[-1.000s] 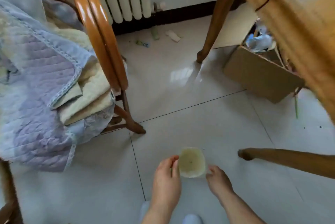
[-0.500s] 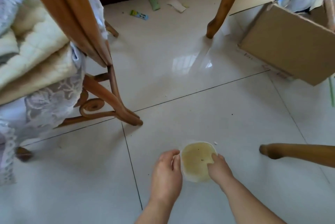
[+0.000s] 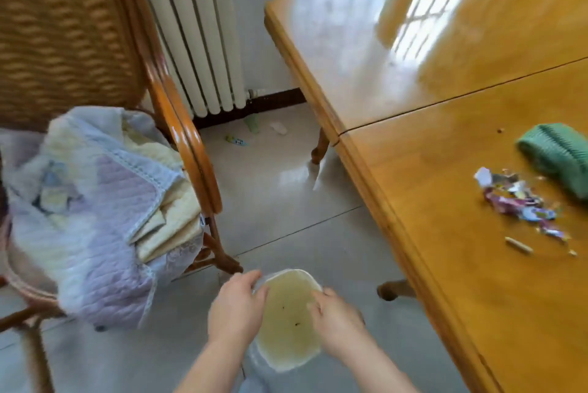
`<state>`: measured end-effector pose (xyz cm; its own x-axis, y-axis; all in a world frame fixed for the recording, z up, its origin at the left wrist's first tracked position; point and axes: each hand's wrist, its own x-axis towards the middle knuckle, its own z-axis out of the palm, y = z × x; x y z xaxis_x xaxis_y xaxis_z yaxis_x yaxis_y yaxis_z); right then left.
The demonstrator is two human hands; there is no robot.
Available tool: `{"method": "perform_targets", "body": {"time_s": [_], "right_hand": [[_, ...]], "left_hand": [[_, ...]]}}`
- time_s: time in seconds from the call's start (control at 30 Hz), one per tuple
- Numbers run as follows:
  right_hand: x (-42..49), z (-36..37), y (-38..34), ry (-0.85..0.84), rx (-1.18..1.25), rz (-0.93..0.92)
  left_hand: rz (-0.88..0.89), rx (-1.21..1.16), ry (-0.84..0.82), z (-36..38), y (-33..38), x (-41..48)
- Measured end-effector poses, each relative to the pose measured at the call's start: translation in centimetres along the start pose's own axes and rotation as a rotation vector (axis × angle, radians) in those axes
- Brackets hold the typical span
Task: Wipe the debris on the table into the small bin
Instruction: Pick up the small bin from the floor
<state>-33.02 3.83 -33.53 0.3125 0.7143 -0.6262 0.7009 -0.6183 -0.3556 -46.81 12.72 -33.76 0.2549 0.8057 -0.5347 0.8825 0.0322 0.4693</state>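
Observation:
I hold a small pale yellow bin [image 3: 288, 322] in front of me above the floor, to the left of the table. My left hand [image 3: 236, 310] grips its left rim and my right hand [image 3: 334, 316] grips its right rim. A few dark specks lie inside it. On the wooden table [image 3: 445, 265] at the right lies a pile of torn colourful wrapper debris [image 3: 521, 201], with a small pale stick [image 3: 518, 245] near it. A green cloth [image 3: 560, 157] lies just beyond the debris.
A rattan chair [image 3: 105, 52] with folded quilts [image 3: 95, 201] stands at the left. A white radiator [image 3: 197, 33] is against the far wall, with bits of litter [image 3: 237, 140] on the tiled floor below. The table's legs [image 3: 394, 289] stand close to the bin.
The bin has been lifted from the floor in both hands. My view has risen, and the tabletop with its debris and green cloth now shows at the right.

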Motion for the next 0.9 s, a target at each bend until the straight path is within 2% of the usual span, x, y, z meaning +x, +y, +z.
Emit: {"method": "perform_targets", "body": {"time_s": [0.03,0.13,0.23,0.33,0.4,0.53,0.67,0.77,0.9], "right_hand": [[-3.3,-3.5,-1.7,0.050,0.007,-0.017],[-8.1,-8.7,-4.3,0.085,0.046,-0.079],[-11.2,-13.4,-5.1,0.077,0.131,-0.061],[-13.7,-17.2,-4.2,0.117,0.366,-0.082],[-14.4,-19.7,-2.7,0.255,0.466,-0.073],[-14.0,-24.8,3.6,0.575,0.495,-0.005],[-11.8,-29.2,11.1,0.807,0.315,0.176],[-9.6,-32.5,16.8,0.832,0.195,0.305],[-5.5,-35.6,21.2,0.684,0.122,0.372]], "left_hand": [[0.075,0.075,0.004,-3.9,2.3,-2.6],[0.236,0.229,-0.032,-9.0,4.9,-6.3],[0.266,0.308,-0.050,-11.3,7.4,-8.2],[0.282,0.355,-0.019,-12.2,9.5,-9.0],[0.274,0.387,-0.009,-12.3,10.5,-8.6],[0.233,0.419,0.029,-11.6,12.6,-8.0],[0.168,0.453,0.009,-10.0,13.6,-7.0],[0.138,0.463,-0.010,-7.7,14.8,-6.4],[0.084,0.450,-0.008,-5.8,15.4,-5.8]]}}
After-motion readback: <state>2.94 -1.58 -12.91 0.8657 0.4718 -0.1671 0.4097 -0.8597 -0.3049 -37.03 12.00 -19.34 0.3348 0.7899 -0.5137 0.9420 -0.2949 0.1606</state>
